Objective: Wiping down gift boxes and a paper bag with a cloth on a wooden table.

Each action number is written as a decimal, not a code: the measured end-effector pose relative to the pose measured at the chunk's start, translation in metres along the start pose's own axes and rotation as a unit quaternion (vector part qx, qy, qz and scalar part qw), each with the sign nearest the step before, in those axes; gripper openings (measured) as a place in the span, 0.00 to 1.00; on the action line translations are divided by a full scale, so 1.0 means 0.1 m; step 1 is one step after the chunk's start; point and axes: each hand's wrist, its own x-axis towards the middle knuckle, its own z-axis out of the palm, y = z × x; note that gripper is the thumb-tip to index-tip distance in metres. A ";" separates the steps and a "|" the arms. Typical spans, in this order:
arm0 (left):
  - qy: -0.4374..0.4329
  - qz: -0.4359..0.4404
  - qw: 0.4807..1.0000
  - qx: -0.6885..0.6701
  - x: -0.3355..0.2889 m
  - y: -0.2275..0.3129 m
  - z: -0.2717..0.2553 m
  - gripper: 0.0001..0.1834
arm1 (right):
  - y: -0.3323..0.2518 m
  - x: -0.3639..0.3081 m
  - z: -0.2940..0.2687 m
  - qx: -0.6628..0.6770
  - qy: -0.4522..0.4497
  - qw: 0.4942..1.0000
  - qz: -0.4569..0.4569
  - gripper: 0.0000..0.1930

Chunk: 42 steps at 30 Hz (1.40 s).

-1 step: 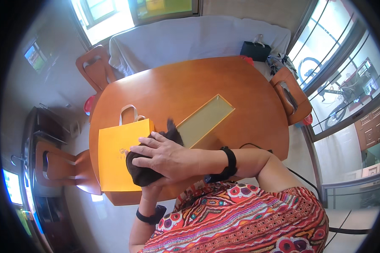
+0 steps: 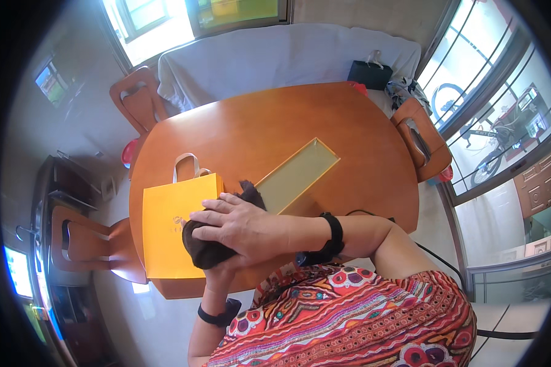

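A dark brown soft cloth bundle (image 2: 209,252) is held between my hands above the near left part of the table. My right hand (image 2: 246,229) lies over its top with the fingers somewhat spread and curved round it. From below, my left hand (image 2: 226,267) holds the bundle; most of its fingers are hidden behind the cloth. A loose end of the cloth sticks up past my right knuckles. Behind the bundle stands or lies a yellow paper bag (image 2: 171,244) with pale handles. Just beyond my right hand, a shallow yellow-edged box part (image 2: 297,177) with a greyish inside rests on the table.
The wooden table (image 2: 257,125) has chairs at its left (image 2: 82,241) and right (image 2: 423,137). A white-covered sofa (image 2: 245,64) runs along the far side, with a dark green bag (image 2: 370,74) on it. A black cable (image 2: 438,260) runs down at the right.
The loose end of the cloth has dropped slightly and folded over. My hands stay in nearly the same place.
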 end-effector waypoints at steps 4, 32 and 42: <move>-0.002 0.108 0.994 0.000 0.09 0.08 0.00 0.68 | 0.13 -0.20 -0.24 -0.011 0.015 0.998 0.065 0.33; -0.069 0.106 0.991 0.055 0.10 -0.21 -0.63 0.62 | 1.73 -2.34 0.64 0.463 0.296 0.626 0.554 0.26; -0.055 0.121 0.990 0.035 -0.26 -0.28 -1.09 0.61 | 0.81 -1.58 0.10 0.602 0.197 0.659 0.406 0.22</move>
